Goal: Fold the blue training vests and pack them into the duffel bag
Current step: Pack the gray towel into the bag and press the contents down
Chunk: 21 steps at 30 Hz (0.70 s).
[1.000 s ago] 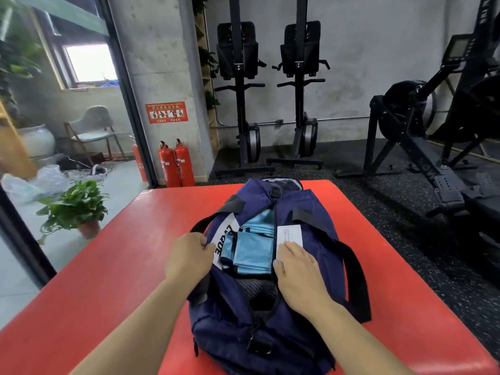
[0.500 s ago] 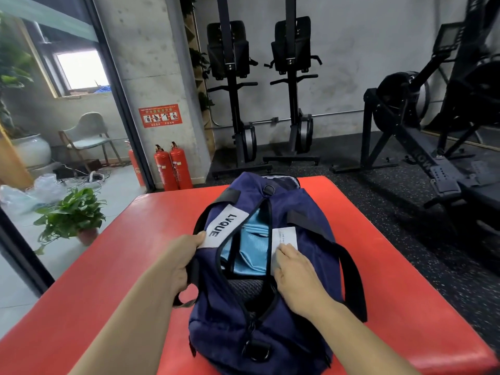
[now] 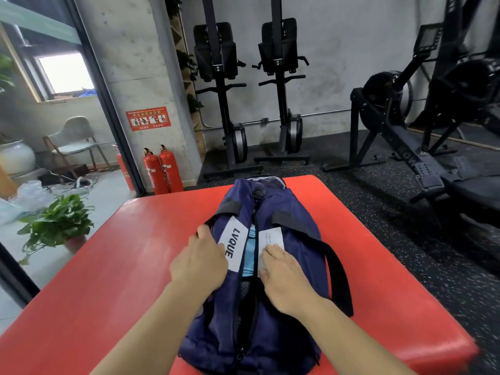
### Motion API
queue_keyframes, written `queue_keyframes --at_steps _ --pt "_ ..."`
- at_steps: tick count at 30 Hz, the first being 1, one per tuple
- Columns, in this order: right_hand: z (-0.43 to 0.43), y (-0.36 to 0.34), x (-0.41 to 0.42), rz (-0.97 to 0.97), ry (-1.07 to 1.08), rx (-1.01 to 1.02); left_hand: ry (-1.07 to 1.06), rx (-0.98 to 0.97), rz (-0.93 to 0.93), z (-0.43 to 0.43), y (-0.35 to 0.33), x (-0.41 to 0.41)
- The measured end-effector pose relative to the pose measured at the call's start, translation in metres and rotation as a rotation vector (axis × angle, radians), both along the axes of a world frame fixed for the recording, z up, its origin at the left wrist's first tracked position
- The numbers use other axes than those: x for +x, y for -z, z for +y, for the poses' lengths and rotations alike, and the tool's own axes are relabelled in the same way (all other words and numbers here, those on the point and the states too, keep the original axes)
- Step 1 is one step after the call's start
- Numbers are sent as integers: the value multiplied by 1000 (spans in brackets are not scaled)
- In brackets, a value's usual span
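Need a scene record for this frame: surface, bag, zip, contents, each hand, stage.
surface: mat, red
bag: navy duffel lying on the mat, long axis pointing away from the person
zip: open, flaps close together, narrow gap
vests: light blue fabric shows in the gap; count unclear
left hand: on left flap beside LVQUE label; grip unclear
right hand: fingers flat on right flap, touching white tag
stage: vests inside, bag not zipped
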State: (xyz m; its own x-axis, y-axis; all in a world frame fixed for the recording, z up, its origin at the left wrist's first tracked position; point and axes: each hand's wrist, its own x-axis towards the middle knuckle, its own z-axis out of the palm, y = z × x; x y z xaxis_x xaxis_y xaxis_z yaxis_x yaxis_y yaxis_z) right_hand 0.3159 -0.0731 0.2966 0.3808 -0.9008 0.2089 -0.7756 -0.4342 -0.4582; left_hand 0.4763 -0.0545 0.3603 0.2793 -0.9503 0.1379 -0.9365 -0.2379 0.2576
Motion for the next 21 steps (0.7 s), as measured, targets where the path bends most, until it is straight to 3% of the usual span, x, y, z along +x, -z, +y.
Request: queue_keyframes --at_steps 3,5,7,11,13,16,18,21 --pt "0 -3 -2 -103 -6 9 160 -224 -328 12 -14 -15" --pt "2 -5 -1 -136 3 37 258 -100 -387 19 -11 -28" --pt "2 -6 -2 -161 -6 36 212 66 -398 22 -2 -34" --pt "2 -8 -8 -165 -17 26 124 38 -438 18 2 -33" --pt "1 -6 -10 -156 -22 33 103 -45 -367 15 -5 -34" --pt "-3 2 -8 -162 -24 65 130 -177 -57 6 -15 -41" --pt "-6 7 -7 -166 -23 72 145 -88 122 -4 -4 -43" --pt "-5 3 -11 -120 -51 91 163 -18 243 -6 19 -36"
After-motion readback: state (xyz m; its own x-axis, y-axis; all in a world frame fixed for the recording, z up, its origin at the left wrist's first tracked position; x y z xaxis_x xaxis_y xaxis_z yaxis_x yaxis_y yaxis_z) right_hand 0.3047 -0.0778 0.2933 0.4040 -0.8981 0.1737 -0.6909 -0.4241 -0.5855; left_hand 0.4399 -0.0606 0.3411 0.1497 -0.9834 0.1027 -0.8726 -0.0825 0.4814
